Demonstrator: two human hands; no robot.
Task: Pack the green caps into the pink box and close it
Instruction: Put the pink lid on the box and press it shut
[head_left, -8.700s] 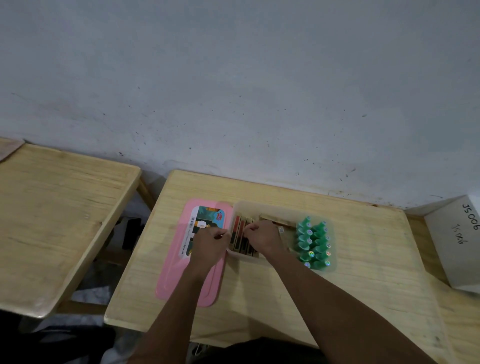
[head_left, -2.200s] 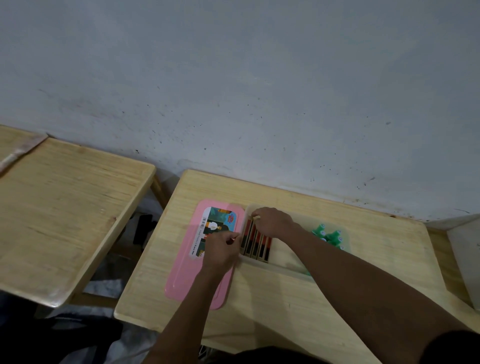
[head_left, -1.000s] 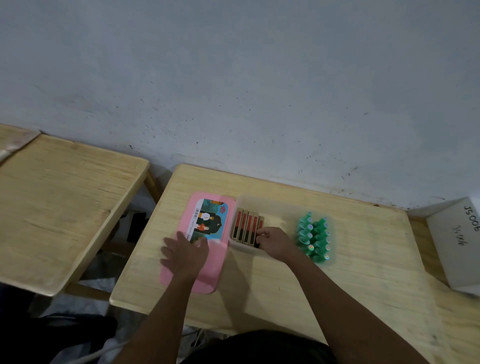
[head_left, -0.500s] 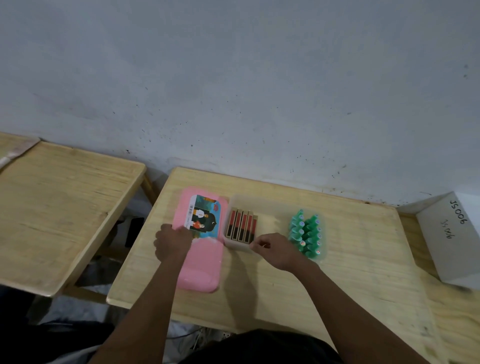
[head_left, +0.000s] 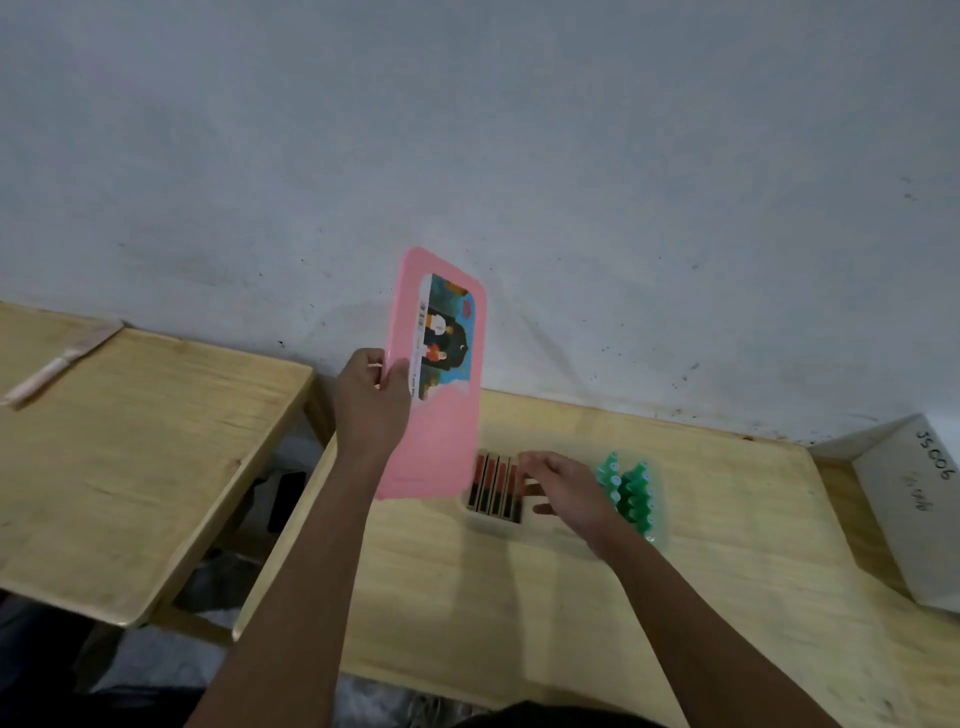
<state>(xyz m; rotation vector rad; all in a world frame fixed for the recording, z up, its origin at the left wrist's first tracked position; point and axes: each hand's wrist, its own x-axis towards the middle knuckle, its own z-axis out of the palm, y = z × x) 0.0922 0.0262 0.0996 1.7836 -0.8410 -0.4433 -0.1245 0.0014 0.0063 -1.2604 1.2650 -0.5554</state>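
Observation:
My left hand (head_left: 370, 405) grips the pink lid (head_left: 435, 415) by its left long edge and holds it up, tilted, above the table's left part. The lid carries a colourful picture label. Below, the translucent box tray (head_left: 491, 526) rests on the table. Several red and dark sticks (head_left: 494, 487) lie in its left end, and several green caps (head_left: 629, 493) stand packed in its right end. My right hand (head_left: 569, 491) hovers over the tray's middle with its fingers spread, holding nothing. The lid's lower corner hides the tray's left edge.
The wooden table (head_left: 727, 597) stands against a grey wall. A second wooden table (head_left: 130, 457) stands to the left with a narrow gap between; a pale flat tool (head_left: 57, 364) lies on it. A white carton (head_left: 914, 509) sits at the right edge.
My left hand has lifted the pink lid off the table and raised it upright. My right hand has left the tray's front edge and now hovers open above the tray.

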